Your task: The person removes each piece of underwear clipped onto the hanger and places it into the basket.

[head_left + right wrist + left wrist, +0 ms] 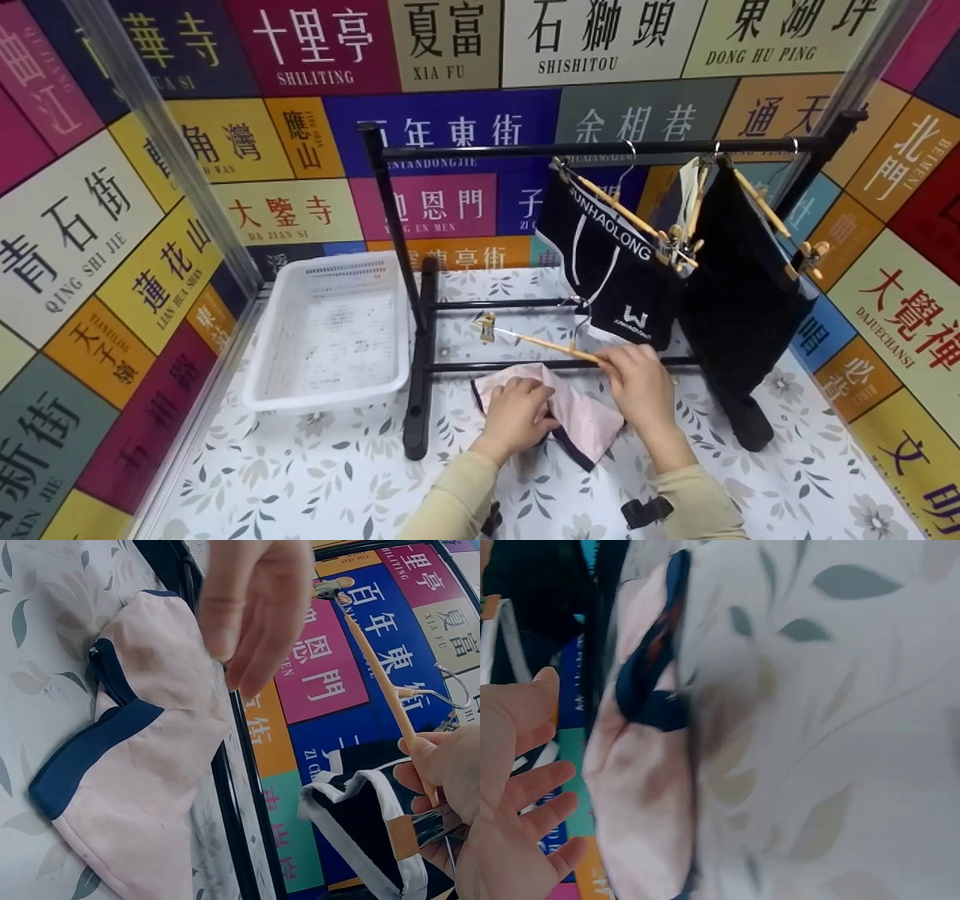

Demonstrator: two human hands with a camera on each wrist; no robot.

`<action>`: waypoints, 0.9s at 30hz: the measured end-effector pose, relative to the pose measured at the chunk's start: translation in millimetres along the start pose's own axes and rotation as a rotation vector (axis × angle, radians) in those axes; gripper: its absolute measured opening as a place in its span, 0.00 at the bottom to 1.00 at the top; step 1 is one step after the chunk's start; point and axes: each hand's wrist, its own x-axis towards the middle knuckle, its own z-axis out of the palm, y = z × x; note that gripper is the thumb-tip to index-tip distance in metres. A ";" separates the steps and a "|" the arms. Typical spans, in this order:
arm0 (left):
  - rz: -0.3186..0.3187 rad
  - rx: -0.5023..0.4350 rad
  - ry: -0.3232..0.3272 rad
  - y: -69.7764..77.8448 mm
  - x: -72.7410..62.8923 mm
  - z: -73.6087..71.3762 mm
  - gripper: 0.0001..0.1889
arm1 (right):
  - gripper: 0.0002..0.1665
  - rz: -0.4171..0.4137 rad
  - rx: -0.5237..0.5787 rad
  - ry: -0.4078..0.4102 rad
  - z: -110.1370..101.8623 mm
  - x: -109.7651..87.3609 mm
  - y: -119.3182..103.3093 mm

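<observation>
In the head view my right hand (639, 386) pinches a wooden clip hanger (551, 345) near one end. Its bar slants up to the left, with a metal clip at the far tip and a hook that shows in the right wrist view. A pink garment with navy trim (589, 420) lies rumpled on the patterned tabletop below. Over it is my left hand (517, 416); the left wrist view shows those fingers (547, 821) loosely bent, holding nothing, beside the cloth.
Behind the hands stands a black garment rack (525, 152). Black shorts with white trim (592, 262) and a larger black garment (739, 292) hang from it on clip hangers. To the left is a white plastic basket (401, 330). Sign-printed panels wall the table in.
</observation>
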 end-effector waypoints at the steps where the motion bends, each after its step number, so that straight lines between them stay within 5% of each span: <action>1: -0.004 0.004 -0.007 0.9 -1.1 3.2 0.26 | 0.11 0.002 0.000 -0.002 0.1 -0.4 0.0; 27: -0.140 -0.025 -0.175 21.5 -9.6 39.5 0.30 | 0.10 0.013 0.004 0.037 7.1 -5.0 3.5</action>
